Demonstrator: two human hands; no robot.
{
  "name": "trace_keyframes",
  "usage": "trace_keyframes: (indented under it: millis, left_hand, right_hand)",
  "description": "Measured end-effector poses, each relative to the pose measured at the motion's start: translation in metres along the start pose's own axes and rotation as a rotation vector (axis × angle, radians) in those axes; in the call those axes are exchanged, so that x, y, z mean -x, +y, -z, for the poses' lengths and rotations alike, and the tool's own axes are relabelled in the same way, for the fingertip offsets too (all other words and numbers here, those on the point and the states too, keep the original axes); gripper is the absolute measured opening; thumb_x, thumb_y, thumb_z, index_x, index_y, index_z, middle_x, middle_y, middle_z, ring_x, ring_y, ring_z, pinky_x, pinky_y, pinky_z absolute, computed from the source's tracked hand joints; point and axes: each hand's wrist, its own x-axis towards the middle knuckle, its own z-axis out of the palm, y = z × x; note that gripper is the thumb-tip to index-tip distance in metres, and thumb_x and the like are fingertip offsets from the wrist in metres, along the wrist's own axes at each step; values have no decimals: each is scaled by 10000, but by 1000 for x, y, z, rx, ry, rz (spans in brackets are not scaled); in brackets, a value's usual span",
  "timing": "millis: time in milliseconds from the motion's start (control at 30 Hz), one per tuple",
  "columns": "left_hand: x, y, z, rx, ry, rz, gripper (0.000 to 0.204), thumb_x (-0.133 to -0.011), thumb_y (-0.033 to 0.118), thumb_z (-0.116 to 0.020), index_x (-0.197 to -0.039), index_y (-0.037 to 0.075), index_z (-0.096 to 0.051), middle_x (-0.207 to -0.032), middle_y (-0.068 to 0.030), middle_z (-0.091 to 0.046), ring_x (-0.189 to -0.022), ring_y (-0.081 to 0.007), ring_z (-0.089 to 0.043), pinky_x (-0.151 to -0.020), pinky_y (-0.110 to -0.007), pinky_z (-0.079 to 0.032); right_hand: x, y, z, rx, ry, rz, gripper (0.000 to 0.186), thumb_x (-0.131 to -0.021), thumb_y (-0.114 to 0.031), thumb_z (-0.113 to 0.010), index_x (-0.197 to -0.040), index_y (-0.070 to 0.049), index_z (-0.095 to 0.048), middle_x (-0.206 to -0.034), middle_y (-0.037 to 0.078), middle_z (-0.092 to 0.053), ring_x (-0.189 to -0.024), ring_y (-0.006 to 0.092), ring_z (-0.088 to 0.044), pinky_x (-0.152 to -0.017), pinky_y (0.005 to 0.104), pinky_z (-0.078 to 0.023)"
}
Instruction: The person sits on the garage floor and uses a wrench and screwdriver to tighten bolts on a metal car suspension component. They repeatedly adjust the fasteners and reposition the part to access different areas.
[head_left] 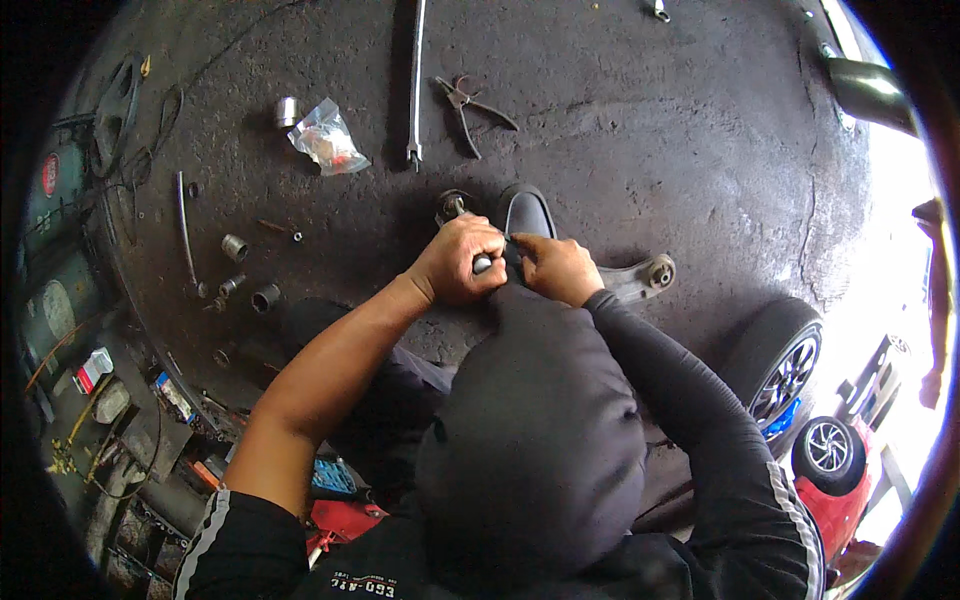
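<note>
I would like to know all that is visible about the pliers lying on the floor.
The pliers look dark and metallic, with slim handles spread in a V and a short head pointing to the upper left. A thin curved piece, perhaps part of them, arches beside the head. They lie on the dark, rough floor, right of the long metal bar and beyond the shoe; neither the left hand nor the right hand touches them.

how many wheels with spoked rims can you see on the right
2 clear ones: a larger-looking wheel to the right of the person's dark right sleeve, and a second wheel below it, by red bodywork. Glare farther right may hide more.
</note>
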Motion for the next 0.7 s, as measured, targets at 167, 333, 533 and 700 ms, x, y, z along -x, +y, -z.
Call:
trace_keyframes:
  millis: [167, 333, 533, 700]
  left_hand:
    - [19, -2, -7, -148, -108, -72, 227, -790, 170, -738, -746, 70, -538, -743, -120, -558, -782, -361, -555, -803, -464, -448]
    - [42, 14, -18, -176, -62, 0, 223, -831, 218, -821, -857, 95, -637, -889, -115, -629, -897, -346, -613, -908, -466, -471]
    - [48, 18, -40, -150, 145, 5, 237, -812, 115, -897, -874, 74, -672, -1006, -115, -647, -970, -343, -617, -952, -461, -471]
    - [50, 14, -38, -153, 149, 18, 245, -806, 112, -905, -868, 68, -672, -1011, -122, -650, -979, -344, -618, -950, -462, -484]
  right_hand:
    - [5, 5, -8, -39, 19, 18, 397, -999, -260, -648, -1375, -203, -761, -1058, 212, -810, -958, 457, -781, -914, 568, -629]
    - [4, 5, -10, -28, 34, 40, 399, -1004, -272, -648, -1380, -207, -763, -1047, 217, -810, -953, 453, -785, -908, 567, -631]
    - [6, 11, -13, -32, 18, 31, 412, -1010, -281, -645, -1401, -215, -755, -1054, 228, -808, -972, 450, -787, -927, 569, -627]
    - [6, 10, -15, -47, 47, 43, 413, -1015, -276, -640, -1409, -221, -751, -1076, 218, -812, -999, 449, -786, -943, 562, -626]
